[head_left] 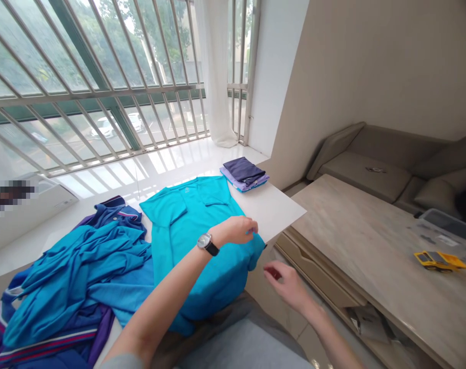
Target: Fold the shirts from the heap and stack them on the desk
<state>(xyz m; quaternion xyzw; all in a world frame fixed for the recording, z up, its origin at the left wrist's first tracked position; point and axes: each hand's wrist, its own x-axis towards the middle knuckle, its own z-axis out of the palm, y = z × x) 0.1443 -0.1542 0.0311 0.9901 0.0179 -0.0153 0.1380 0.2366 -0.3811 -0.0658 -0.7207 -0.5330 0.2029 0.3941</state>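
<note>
A turquoise T-shirt (194, 220) lies spread out front up, its collar toward the window and its lower part hanging over the near edge of the white ledge. My left hand (235, 229), with a wristwatch above it, is closed at the shirt's right edge and seems to pinch the cloth there; its fingertips are partly hidden. My right hand (287, 284) is off the ledge to the right of the shirt, fingers loosely bent and apart, holding nothing. Beyond the shirt sits a small stack of folded clothes (245, 173), dark purple on top.
A heap of rumpled blue and purple clothes (79, 256) covers the ledge at left. The white ledge (275, 210) runs along a barred window (141, 102). At right stand a marble-topped table (356, 225) with a yellow toy truck (440, 260) and plastic box (448, 233), and a sofa (371, 169).
</note>
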